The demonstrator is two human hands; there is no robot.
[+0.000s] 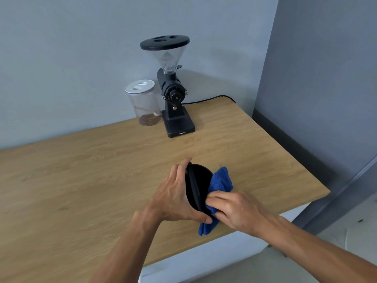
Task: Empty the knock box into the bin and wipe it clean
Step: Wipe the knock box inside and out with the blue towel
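The black round knock box (201, 183) is tipped on its side above the wooden table, its mouth facing right and its bar running across the opening. My left hand (176, 196) grips it from the left, fingers over the top rim and thumb under the bottom. My right hand (234, 209) presses a blue cloth (219, 184) into the mouth of the box. The cloth spills out past the right rim, and one end hangs below the box. No bin is in view.
A black coffee grinder (173, 92) with a clear hopper stands at the back of the wooden table (81, 180), its cord trailing right. A clear canister (143, 102) with a white lid stands to its left. The table's right edge and front corner lie close to my hands.
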